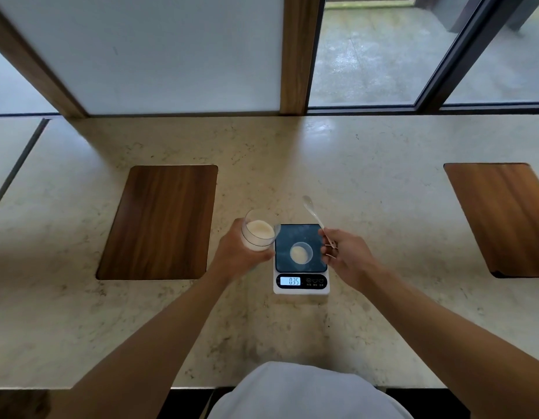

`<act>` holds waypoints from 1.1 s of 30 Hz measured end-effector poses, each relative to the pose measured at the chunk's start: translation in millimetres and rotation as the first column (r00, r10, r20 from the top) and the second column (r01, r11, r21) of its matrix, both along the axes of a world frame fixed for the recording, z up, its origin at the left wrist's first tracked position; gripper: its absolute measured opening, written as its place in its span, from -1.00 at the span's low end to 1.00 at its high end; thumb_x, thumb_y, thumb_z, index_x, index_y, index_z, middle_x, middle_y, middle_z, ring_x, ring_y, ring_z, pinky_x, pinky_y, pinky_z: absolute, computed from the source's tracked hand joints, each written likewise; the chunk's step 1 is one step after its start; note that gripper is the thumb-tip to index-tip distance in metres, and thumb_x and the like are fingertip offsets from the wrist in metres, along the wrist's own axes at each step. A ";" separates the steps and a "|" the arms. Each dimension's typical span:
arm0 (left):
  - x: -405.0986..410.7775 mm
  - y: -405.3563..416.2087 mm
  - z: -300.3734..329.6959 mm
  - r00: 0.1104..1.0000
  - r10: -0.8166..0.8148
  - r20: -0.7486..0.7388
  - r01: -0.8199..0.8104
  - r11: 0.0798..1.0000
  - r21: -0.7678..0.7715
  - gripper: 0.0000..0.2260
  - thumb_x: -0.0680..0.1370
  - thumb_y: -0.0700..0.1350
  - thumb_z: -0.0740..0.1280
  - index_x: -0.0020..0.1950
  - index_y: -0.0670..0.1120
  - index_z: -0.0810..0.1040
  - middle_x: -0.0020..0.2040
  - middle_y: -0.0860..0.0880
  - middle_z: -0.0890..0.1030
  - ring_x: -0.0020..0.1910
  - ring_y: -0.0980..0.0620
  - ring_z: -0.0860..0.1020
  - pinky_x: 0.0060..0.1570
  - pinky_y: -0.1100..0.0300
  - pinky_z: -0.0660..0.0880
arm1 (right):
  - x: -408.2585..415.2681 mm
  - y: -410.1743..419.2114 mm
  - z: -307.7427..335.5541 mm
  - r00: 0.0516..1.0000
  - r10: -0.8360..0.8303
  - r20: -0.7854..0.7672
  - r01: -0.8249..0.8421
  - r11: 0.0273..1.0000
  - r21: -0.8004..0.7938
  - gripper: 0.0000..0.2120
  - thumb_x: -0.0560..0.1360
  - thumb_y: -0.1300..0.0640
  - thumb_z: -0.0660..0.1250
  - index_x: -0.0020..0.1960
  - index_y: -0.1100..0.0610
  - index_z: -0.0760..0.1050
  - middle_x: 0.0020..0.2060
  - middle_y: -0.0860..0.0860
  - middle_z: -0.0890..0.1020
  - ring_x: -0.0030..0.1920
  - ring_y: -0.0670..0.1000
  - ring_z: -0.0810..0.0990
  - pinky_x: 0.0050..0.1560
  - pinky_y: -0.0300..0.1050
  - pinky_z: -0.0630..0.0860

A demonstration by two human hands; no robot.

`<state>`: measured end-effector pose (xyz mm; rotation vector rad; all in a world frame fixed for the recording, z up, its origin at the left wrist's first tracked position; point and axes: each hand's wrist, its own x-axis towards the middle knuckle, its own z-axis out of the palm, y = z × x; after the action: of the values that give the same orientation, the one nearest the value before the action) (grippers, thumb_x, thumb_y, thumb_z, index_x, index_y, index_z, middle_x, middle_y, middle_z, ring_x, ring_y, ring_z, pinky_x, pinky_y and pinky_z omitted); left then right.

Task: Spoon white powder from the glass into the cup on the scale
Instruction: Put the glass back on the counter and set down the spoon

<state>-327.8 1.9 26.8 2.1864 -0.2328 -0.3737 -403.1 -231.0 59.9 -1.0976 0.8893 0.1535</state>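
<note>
Cup [301, 253] on scale [301, 281]; glass [257, 234] left; spoon [315, 216] right

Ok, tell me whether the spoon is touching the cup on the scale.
Apart. The head view shows the spoon, held in the right hand, pointing up and away from the cup.

Both bare forearms are extended forward from the bottom corners of the view, converging toward the middle. The left hand [235, 254] is wrapped around the glass [257, 234], which is held raised and tipped slightly toward the right; the thumb is pressed along its near side. The right hand [345, 254] is held palm-left, and the spoon [317, 219] is pinched by its handle between thumb and fingertips (bowl pointed up and away). The two hands are kept apart.
</note>
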 end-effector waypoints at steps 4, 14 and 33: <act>9.8 -4.4 0.6 1.000 0.022 0.009 -0.021 1.000 -0.022 -0.25 0.24 0.18 0.63 0.30 0.18 0.32 0.08 0.22 0.51 0.01 0.16 0.55 -0.23 0.50 0.39 | 10.3 2.0 1.9 1.000 0.028 0.002 -0.028 0.999 -0.027 -0.79 0.60 0.14 0.31 0.00 0.24 0.68 -0.18 0.10 0.48 -0.16 0.03 0.42 -0.15 -0.12 0.49; 58.7 -16.8 -13.7 0.997 0.080 -0.004 -0.080 0.995 -0.056 -0.23 0.28 0.07 0.66 0.39 0.03 0.38 0.19 0.06 0.55 0.14 0.04 0.55 0.02 0.31 0.49 | 53.4 -3.5 7.0 0.980 0.199 -0.026 -0.201 0.959 -0.198 -0.78 0.62 0.14 0.28 0.05 0.25 0.66 -0.36 0.00 0.42 -0.37 -0.04 0.33 -0.33 -0.17 0.32; 225.2 -44.4 -37.4 0.935 0.350 0.053 -0.333 0.920 -0.205 -0.26 0.18 0.10 0.64 0.30 0.02 0.48 0.15 0.07 0.62 0.14 0.06 0.62 0.17 -0.05 0.58 | 237.9 14.7 -43.0 0.936 0.351 -0.011 -0.330 0.869 -0.367 -0.83 0.44 0.11 0.39 -0.28 -0.03 0.71 -0.57 -0.17 0.49 -0.55 -0.19 0.39 -0.49 -0.24 0.34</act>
<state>-102.5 -42.5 -10.7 2.0039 0.0662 -0.0528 -165.2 -216.2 16.8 -1.5998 0.6786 0.2555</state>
